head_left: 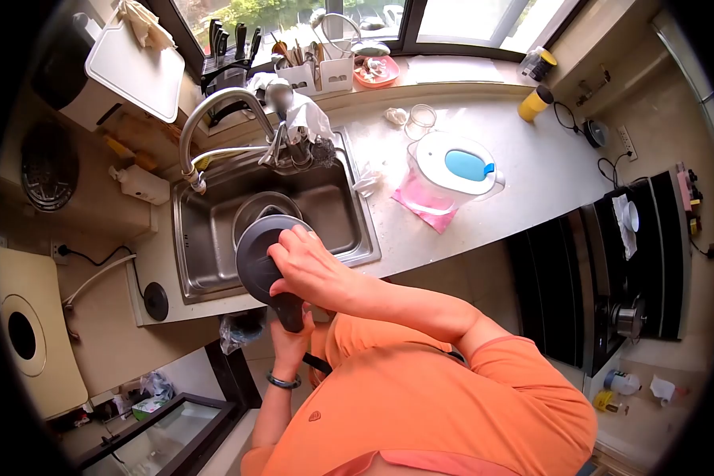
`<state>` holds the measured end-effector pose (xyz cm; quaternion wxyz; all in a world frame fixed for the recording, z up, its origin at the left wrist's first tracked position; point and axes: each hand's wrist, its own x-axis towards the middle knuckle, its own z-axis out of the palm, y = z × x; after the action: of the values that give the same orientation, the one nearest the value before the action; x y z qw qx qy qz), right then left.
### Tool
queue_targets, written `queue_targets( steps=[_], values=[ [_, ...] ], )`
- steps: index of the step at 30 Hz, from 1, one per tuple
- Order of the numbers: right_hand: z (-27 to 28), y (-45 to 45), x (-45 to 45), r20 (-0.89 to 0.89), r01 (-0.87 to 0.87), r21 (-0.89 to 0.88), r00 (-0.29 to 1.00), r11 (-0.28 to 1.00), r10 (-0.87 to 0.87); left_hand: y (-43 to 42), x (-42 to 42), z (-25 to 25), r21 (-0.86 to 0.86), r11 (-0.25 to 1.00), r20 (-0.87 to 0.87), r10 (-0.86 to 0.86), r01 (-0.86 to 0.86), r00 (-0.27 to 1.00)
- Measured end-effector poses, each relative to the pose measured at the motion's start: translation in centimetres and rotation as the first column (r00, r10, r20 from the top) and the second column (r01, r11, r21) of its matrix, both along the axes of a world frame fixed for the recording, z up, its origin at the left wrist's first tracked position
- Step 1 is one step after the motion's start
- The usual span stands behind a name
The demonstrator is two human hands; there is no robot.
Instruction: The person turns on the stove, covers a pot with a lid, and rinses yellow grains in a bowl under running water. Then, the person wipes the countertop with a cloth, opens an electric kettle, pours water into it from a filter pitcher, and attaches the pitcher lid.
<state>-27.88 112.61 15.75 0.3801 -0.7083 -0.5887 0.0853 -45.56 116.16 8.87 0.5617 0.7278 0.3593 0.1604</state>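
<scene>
A dark grey electric kettle is over the front edge of the steel sink, its round top facing me. My left hand is wrapped round the kettle's black handle from below, partly hidden by it. My right hand lies over the kettle's lid with its fingers bent against it; the fingertips' exact grip is hard to see. Behind the kettle a round metal pot or bowl sits in the sink. The curved faucet rises at the sink's back left.
Right of the sink stands a water filter pitcher on a pink cloth. A glass jar is behind it. The round black kettle base lies left of the sink. A knife block and utensil holders line the windowsill.
</scene>
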Motion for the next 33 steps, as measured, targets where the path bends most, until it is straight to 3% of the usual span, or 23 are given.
queue_targets(
  steps=[5, 8, 11, 12, 13, 14, 16, 17, 19, 21, 23, 25, 27, 28, 29, 30, 32, 33],
  values=[
    [0.9, -3.8, 2.5, 0.045, -0.009, 0.014, 0.999, 1.0, 0.009, -4.2, 2.9, -0.3, 0.047, 0.999, 0.001, -0.001, 0.0, 1.0],
    [2.3, -6.5, 2.8, 0.316, 0.009, 0.131, 0.947, 0.991, -0.05, -6.6, 4.1, -1.0, 0.036, 0.999, 0.015, 0.024, -0.024, 1.0],
    [3.3, -10.3, 2.1, 0.47, -0.102, 0.216, 0.882, 0.971, -0.012, -9.1, 5.7, -0.7, 0.286, 0.952, 0.074, 0.087, -0.104, 0.994],
    [3.7, -11.7, 1.8, 0.548, -0.12, 0.225, 0.836, 0.967, -0.024, -10.0, 6.3, -1.2, 0.574, 0.816, 0.0, 0.085, -0.069, 0.996],
    [4.3, -13.1, 1.4, 0.587, -0.131, 0.212, 0.81, 0.968, -0.019, -11.0, 7.1, -2.0, 0.835, 0.549, -0.083, 0.187, -0.034, 0.979],
    [4.8, -14.4, 1.0, 0.632, -0.162, 0.168, 0.775, 0.972, 0.02, -11.8, 7.6, -2.7, 0.967, 0.254, -0.078, 0.325, -0.008, 0.942],
    [4.8, -16.7, 0.0, 0.678, -0.211, 0.095, 0.729, 0.973, 0.092, -12.7, 6.9, -3.0, 0.93, 0.367, -0.101, 0.184, 0.027, 0.978],
    [4.6, -17.6, -0.6, 0.68, -0.231, 0.066, 0.722, 0.971, 0.125, -12.9, 6.6, -3.2, 0.857, 0.513, -0.096, 0.065, 0.049, 0.993],
    [3.7, -18.9, -1.2, 0.724, -0.263, 0.072, 0.677, 0.962, 0.131, -12.9, 5.7, -3.8, 0.734, 0.673, -0.049, -0.078, 0.089, 0.996],
    [3.1, -19.6, -1.4, 0.71, -0.285, 0.053, 0.685, 0.957, 0.165, -12.8, 5.0, -4.2, 0.625, 0.77, -0.011, -0.154, 0.127, 0.988],
    [2.2, -19.7, -0.1, 0.667, -0.329, 0.092, 0.721, 0.94, 0.187, -12.5, 4.6, -4.7, 0.551, 0.821, 0.008, -0.187, 0.152, 0.982],
    [1.3, -20.8, 2.3, 0.504, -0.523, 0.364, 0.806, 0.771, 0.309, -12.0, 4.3, -5.3, 0.483, 0.859, 0.029, -0.209, 0.17, 0.977],
    [-2.1, -23.7, 5.5, 0.132, -0.16, 0.42, 0.985, 0.893, 0.114, -11.3, 4.5, -5.5, 0.437, 0.883, 0.039, -0.208, 0.17, 0.977],
    [-3.6, -25.3, 7.4, 0.005, 0.141, 0.417, 0.988, 0.898, -0.157, -11.2, 4.5, -5.7, 0.415, 0.894, 0.045, -0.204, 0.167, 0.978],
    [-6.2, -27.2, 9.4, -0.235, 0.464, 0.354, 0.884, 0.812, -0.403, -11.2, 4.7, -5.7, 0.394, 0.905, 0.052, -0.198, 0.162, 0.979],
    [-8.2, -28.1, 12.1, -0.492, 0.677, 0.366, 0.724, 0.639, -0.485, -11.5, 4.8, -5.7, 0.376, 0.914, 0.056, -0.184, 0.15, 0.981],
    [-11.7, -30.2, 18.1, -0.544, 0.877, 0.298, 0.481, 0.377, -0.688, -12.1, 5.0, -5.6, 0.343, 0.93, 0.063, -0.16, 0.129, 0.985],
    [-13.5, -30.8, 20.6, -0.546, 0.877, 0.301, 0.48, 0.374, -0.686, -12.4, 5.2, -5.6, 0.33, 0.937, 0.067, -0.141, 0.112, 0.988]
  ],
)
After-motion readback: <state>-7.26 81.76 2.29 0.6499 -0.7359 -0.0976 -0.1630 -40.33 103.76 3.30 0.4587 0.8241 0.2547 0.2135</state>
